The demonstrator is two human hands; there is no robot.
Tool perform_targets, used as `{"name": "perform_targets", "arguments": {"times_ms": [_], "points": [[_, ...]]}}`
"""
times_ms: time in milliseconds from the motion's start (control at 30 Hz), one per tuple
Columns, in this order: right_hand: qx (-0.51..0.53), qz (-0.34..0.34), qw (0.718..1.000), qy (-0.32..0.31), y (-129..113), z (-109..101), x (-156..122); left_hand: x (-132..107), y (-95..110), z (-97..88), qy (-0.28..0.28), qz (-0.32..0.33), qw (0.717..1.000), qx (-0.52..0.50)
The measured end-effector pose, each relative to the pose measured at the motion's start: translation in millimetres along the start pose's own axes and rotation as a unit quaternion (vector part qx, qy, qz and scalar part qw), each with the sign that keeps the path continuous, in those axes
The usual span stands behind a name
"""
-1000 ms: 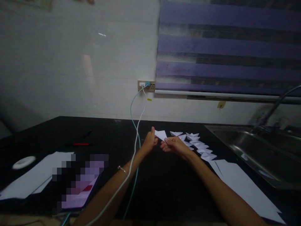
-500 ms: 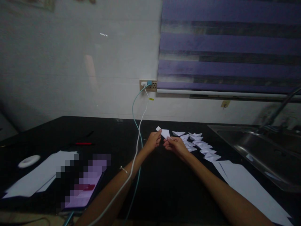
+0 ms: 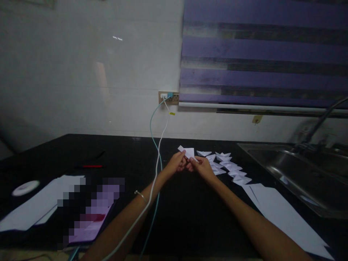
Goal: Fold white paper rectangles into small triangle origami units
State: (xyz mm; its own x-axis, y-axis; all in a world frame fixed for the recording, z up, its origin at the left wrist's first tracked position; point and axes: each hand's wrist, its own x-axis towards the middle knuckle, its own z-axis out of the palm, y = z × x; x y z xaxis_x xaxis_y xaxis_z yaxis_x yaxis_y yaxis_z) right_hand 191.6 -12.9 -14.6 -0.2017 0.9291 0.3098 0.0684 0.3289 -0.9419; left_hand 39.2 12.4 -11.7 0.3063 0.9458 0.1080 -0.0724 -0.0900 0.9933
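Note:
A small folded white paper is held up between both hands above the black countertop. My left hand pinches its left side, with the thumb on top. At its lower right edge, my right hand grips it between thumb and fingers. Parts of the fingers behind the paper are hidden. Just right of my right hand, several folded paper boats lie in two uneven rows, the nearest partly hidden by the hand.
White paper sheets lie at right beside a steel sink. More sheets, a white tape roll, a red-and-black tool and a partly blurred tablet are at left. A white cable crosses over my left forearm.
Both hands still hold the folded paper, which has tilted slightly, and the fingers have drawn closer together. The whole view has shifted a little.

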Motion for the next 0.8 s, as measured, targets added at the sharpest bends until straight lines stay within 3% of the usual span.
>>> {"name": "perform_targets", "arguments": {"times_ms": [233,400,500,600,800], "points": [[-0.174,-0.034,0.984,-0.012,-5.4,2.7,-6.7,-1.5,2.9,-1.4,0.021,0.008,0.999,-0.042],[-0.253,-0.097,0.959,-0.079,-17.3,3.2,-14.2,-8.3,2.2,-4.2,0.099,0.014,0.992,-0.079],[-0.188,-0.071,0.976,-0.085,-13.2,1.4,-11.2,-8.7,1.0,-5.1,0.091,0.028,0.988,-0.124],[-0.039,0.002,0.998,-0.052,-3.7,0.1,-3.6,-2.8,-3.6,-5.4,0.024,0.053,0.990,-0.128],[0.084,0.021,0.996,-0.001,-1.2,-2.3,3.5,8.0,-18.4,-9.0,-0.074,0.092,0.991,-0.056]]}}
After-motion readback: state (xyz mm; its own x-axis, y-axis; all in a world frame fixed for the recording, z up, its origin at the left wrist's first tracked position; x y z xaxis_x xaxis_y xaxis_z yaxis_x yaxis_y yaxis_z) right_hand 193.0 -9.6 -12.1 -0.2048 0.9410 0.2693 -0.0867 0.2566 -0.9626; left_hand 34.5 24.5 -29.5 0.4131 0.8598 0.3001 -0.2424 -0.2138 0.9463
